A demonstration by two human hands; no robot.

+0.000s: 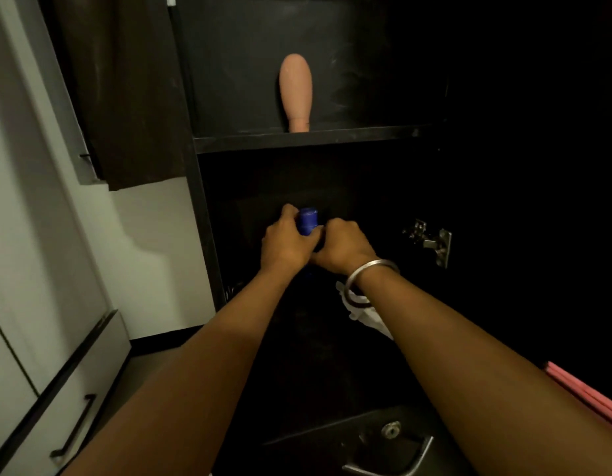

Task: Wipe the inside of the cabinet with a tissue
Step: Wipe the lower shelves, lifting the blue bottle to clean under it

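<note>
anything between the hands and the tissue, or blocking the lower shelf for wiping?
Yes. Both the left hand and right hand grip a blue bottle standing in the lower compartment. The white tissue lies loose below the right wrist, untouched. The bottle occupies hands and shelf space.

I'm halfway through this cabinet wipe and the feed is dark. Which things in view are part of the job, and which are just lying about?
Part of the job:
- cabinet, its shelf edge
- white tissue, under the right wrist
- left hand and right hand, both gripping the blue bottle

Lying about:
- peach-coloured oval object on the upper shelf
- metal hinge
- pink item at the right edge
</note>
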